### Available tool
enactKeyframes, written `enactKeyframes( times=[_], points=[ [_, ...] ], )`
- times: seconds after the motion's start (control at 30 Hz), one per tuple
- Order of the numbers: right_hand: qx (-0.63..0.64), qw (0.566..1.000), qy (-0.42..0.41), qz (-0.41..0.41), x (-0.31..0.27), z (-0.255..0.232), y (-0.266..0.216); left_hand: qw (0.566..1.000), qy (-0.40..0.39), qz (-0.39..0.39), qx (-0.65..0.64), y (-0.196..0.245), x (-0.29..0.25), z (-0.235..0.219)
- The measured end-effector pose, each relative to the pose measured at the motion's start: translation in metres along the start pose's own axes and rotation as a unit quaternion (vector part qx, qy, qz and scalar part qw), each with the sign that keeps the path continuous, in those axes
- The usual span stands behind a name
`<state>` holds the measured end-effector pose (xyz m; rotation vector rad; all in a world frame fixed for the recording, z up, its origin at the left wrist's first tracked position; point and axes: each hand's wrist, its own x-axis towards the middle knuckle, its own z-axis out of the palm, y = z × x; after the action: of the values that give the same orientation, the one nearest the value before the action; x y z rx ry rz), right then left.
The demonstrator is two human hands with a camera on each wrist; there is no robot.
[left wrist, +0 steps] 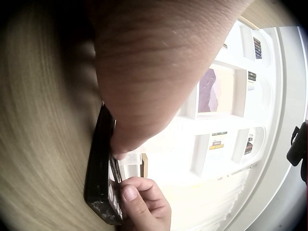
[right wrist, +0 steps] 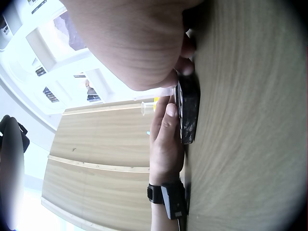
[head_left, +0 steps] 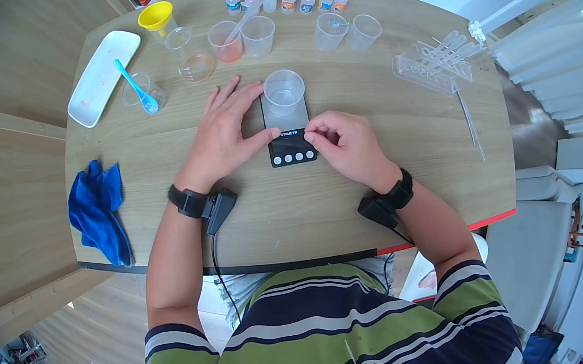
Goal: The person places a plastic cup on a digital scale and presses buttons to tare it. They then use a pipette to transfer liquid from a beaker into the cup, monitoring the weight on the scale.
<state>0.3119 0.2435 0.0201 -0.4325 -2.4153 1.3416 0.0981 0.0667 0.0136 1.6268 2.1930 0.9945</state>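
A black digital scale [head_left: 292, 149] with a row of round buttons lies on the table, and a clear plastic cup [head_left: 284, 92] stands on its plate. At its left side my left hand [head_left: 225, 130] rests with fingers extended, the thumb touching the scale near the display. My right hand [head_left: 348, 145] is at the right edge, fingers curled, thumb and index fingertips together against the display's corner. In the left wrist view the scale [left wrist: 98, 178] is seen edge-on beside the right hand [left wrist: 147, 204]; the right wrist view shows its dark side [right wrist: 190, 110].
Small dropper bottles [head_left: 289, 0] line the back, with plastic cups [head_left: 258, 36] before them. Back left are a white tray [head_left: 94, 95], a blue spoon [head_left: 133, 81] and a yellow funnel [head_left: 156, 16]. A blue cloth [head_left: 98, 214] lies left, a tube rack [head_left: 426, 71] right.
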Motion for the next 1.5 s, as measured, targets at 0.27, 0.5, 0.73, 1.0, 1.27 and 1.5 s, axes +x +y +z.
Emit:
enactKeyframes(
  times=[0.27, 0.5, 0.73, 1.0, 1.27, 1.5],
  points=[
    [-0.002, 1.0, -0.003, 0.008, -0.0001, -0.0006, -0.0013, 1.0, 0.001, 0.001, 0.0, 0.0003, 0.0002, 0.0001],
    [-0.003, 1.0, 0.0, 0.003, -0.0002, 0.0, -0.0005, 1.0, 0.001, 0.0, 0.005, 0.001, 0.0001, -0.0009],
    [-0.002, 1.0, -0.001, 0.007, -0.0002, 0.0005, -0.0009, 1.0, 0.002, 0.002, 0.005, 0.0004, 0.0, -0.0005],
    [0.0, 1.0, 0.0, 0.006, -0.0004, 0.0005, -0.0002, 1.0, 0.004, 0.003, 0.0, -0.0007, -0.0004, 0.0009],
    [0.002, 1.0, 0.001, 0.005, 0.0, 0.0004, -0.001, 1.0, 0.003, 0.004, 0.002, -0.0002, -0.0002, -0.0001],
    [0.002, 1.0, 0.001, 0.002, -0.0003, 0.0004, 0.0004, 1.0, 0.0, 0.001, 0.004, 0.0005, -0.0001, -0.0004]
  ],
)
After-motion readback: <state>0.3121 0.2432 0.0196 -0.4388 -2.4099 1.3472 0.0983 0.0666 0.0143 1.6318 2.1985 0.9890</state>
